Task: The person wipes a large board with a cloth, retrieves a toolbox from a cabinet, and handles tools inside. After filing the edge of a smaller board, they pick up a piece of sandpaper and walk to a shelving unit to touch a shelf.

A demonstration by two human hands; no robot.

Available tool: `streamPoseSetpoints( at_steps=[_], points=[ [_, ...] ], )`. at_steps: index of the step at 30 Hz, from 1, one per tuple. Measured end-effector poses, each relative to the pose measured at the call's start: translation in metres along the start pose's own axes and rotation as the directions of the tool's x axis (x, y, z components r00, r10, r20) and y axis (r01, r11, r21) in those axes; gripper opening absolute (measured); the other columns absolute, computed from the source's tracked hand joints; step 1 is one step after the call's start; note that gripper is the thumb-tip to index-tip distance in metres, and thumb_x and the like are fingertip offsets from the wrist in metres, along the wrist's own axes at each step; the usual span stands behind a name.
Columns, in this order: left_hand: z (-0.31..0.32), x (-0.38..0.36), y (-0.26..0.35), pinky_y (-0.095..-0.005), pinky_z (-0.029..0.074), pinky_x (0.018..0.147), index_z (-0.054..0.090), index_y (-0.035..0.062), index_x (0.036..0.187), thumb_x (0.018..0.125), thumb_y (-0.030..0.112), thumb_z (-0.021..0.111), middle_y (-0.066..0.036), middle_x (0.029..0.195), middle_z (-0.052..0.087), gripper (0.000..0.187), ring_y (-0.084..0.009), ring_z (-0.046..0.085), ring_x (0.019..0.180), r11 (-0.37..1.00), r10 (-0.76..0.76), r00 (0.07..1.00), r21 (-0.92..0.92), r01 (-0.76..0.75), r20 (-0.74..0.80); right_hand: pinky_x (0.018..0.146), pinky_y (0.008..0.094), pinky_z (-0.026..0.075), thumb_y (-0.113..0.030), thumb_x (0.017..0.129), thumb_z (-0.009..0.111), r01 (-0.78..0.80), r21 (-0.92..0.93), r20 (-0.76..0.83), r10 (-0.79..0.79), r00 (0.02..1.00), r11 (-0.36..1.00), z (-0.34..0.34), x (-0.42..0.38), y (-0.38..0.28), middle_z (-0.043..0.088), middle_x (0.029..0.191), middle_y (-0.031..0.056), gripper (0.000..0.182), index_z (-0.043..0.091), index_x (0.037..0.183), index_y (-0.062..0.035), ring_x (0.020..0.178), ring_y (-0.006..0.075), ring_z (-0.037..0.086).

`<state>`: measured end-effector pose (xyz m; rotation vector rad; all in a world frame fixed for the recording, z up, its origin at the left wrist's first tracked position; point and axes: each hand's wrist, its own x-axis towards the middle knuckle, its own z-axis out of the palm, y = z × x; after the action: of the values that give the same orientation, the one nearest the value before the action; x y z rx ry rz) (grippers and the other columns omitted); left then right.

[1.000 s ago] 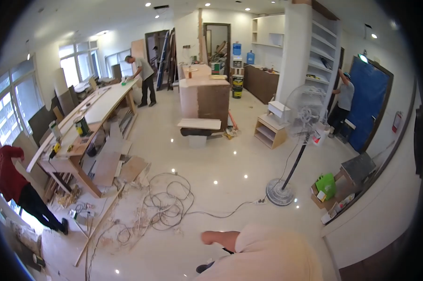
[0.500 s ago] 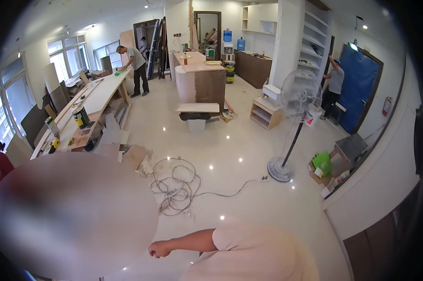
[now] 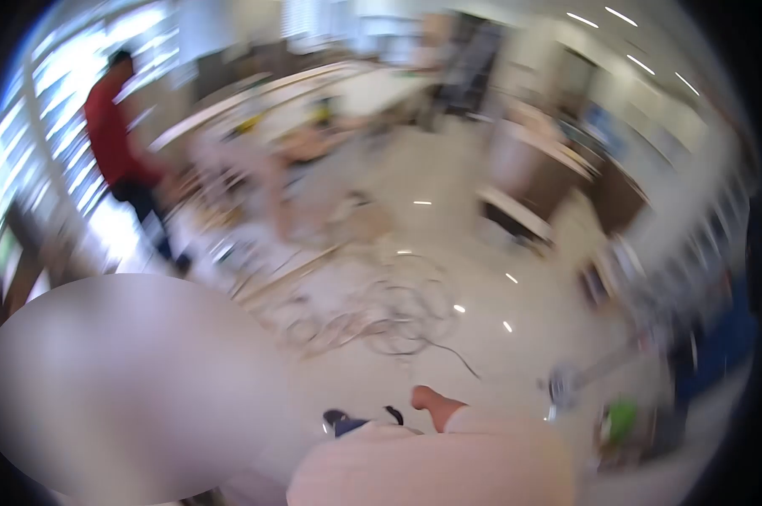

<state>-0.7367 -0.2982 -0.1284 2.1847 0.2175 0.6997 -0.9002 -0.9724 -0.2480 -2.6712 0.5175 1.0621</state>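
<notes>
My right hand [image 3: 428, 400] is low in the middle of the head view, close in front of my pale pink sleeve [image 3: 499, 447]. Its fingers look curled into a rounded, closed shape; what they hold, if anything, I cannot make out. A small dark curved thing [image 3: 394, 414] shows just left of the hand. Further left are a dark shoe [image 3: 335, 417] and a bit of dark blue trouser leg [image 3: 352, 427]. My left hand does not show; a large blurred patch covers the lower left.
Coiled cable [image 3: 410, 316] lies on the glossy floor ahead, beside long strips and scraps [image 3: 292, 274]. A person in red [image 3: 111, 126] stands at the left by a long cluttered workbench [image 3: 381, 91]. A brown-sided counter [image 3: 533, 173] and a stand fan [image 3: 562, 384] are to the right.
The view has swung left and smeared, so the room has shifted right and tilted. My right hand has come in closer to my body. The person in red now shows almost fully.
</notes>
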Motion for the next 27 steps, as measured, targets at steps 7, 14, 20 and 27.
streamPoseSetpoints(
  at_steps=[7,14,20,27],
  points=[
    [-0.096,-0.050,0.072,-0.0250,0.050,0.056,0.060,-0.0025,0.095,0.093,0.012,0.053,-0.006,0.075,0.059,0.016,-0.0106,0.056,0.063,0.840,-0.501,0.692,-0.097,0.535,-0.520,0.069,0.0417,0.053,-0.025,0.079,0.055,0.419,-0.225,0.006,-0.429,0.903,0.879,-0.095,0.140,-0.062,0.068,0.089,0.0149,0.023,0.070,0.083,-0.0079,0.075,0.0326,0.066],
    [-0.141,-0.077,0.054,-0.0271,0.052,0.066,0.062,-0.0029,0.104,0.086,0.007,0.059,-0.009,0.083,0.065,0.021,-0.0151,0.062,0.072,0.701,-0.542,0.462,-0.076,0.709,-0.702,0.056,0.0337,0.050,-0.021,0.081,0.064,0.474,0.268,-0.105,-0.463,0.880,0.839,-0.243,0.247,-0.245,0.064,0.064,0.0130,0.025,0.065,0.082,0.0035,0.055,0.0211,0.063],
    [-0.175,-0.063,0.001,-0.0340,0.051,0.079,0.063,-0.0004,0.103,0.080,0.013,0.067,-0.014,0.094,0.066,0.027,-0.0268,0.064,0.088,0.520,-0.624,0.370,-0.012,0.854,-0.688,0.051,0.0316,0.048,-0.013,0.084,0.062,0.472,0.385,-0.034,-0.499,0.866,0.793,-0.280,0.214,-0.375,0.063,0.071,0.0110,0.021,0.062,0.090,0.0067,0.058,0.0181,0.060],
    [-0.213,0.004,-0.042,-0.0414,0.046,0.092,0.056,0.0040,0.117,0.074,0.024,0.075,-0.016,0.114,0.057,0.051,-0.0325,0.054,0.110,0.357,-0.728,0.454,0.281,0.891,-0.514,0.050,0.0323,0.047,-0.013,0.085,0.063,0.330,0.178,0.234,-0.366,0.901,0.927,-0.253,0.164,-0.411,0.063,0.071,0.0100,0.020,0.062,0.094,0.0053,0.056,0.0201,0.060]
  ],
)
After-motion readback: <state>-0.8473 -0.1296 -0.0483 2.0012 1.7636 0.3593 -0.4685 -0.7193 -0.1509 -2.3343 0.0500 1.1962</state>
